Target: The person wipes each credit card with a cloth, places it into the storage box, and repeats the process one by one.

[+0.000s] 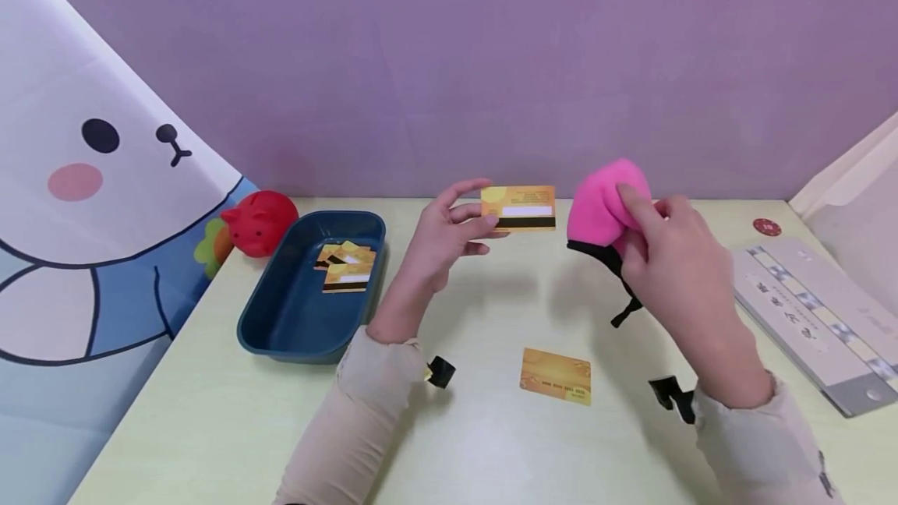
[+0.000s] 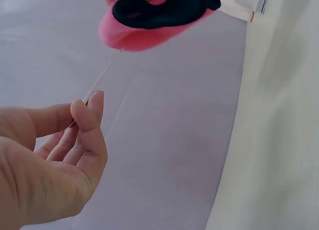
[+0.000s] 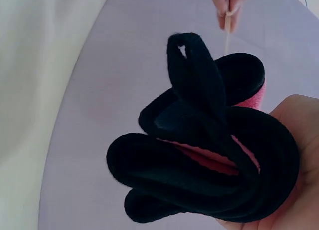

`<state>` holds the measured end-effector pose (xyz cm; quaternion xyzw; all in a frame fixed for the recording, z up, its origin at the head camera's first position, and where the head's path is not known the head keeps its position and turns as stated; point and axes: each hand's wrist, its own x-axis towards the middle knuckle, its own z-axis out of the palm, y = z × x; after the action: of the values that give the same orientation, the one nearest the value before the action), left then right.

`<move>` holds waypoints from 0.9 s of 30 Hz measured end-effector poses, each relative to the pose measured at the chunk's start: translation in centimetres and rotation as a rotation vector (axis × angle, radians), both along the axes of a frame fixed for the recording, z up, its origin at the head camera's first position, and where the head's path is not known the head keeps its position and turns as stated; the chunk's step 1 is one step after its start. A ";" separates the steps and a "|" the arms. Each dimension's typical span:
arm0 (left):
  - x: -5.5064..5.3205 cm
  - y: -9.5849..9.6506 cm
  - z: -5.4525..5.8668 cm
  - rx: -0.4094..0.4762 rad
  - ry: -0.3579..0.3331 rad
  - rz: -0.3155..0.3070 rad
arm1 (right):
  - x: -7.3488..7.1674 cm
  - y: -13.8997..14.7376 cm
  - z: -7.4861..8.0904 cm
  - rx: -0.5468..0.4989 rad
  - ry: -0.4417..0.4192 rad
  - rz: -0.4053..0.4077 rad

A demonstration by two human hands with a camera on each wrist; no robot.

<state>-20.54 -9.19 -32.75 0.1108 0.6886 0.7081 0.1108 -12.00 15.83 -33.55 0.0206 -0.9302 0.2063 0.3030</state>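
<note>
My left hand [image 1: 445, 244] pinches a gold bank card [image 1: 517, 209] between thumb and fingers, holding it above the table with its magnetic stripe side toward me. Seen edge-on in the left wrist view, the card [image 2: 104, 72] is a thin line. To its right, my right hand [image 1: 684, 275] grips a bunched pink cloth [image 1: 605, 201] with black edging. The cloth's folded black border [image 3: 199, 190] and a hanging loop [image 3: 192, 65] fill the right wrist view. In the head view the cloth and card are slightly apart. Another gold card [image 1: 556, 376] lies on the table below.
At the left stands a dark blue tray [image 1: 270, 337] with several gold cards [image 1: 348, 275] inside. A red piggy bank [image 1: 261, 223] sits behind it. On the right lie a flat grey-white box [image 1: 807, 310] and a red chip [image 1: 767, 227]. A purple backdrop [image 1: 449, 68] closes off the rear.
</note>
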 end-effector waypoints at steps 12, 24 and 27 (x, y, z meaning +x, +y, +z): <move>0.6 1.9 -1.4 -0.080 0.110 -0.038 | 0.8 -2.0 0.4 0.053 0.213 0.126; 2.3 3.4 -1.1 -0.041 0.103 -0.097 | 0.7 -3.9 -0.6 0.147 0.151 0.188; 2.4 3.4 -1.0 -0.038 0.095 -0.096 | 0.8 -3.8 -0.4 0.143 0.128 0.179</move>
<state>-18.15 -5.76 -33.74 0.1752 0.7002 0.6827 0.1141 -11.24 12.06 -33.97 0.1382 -0.9158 0.1640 0.3397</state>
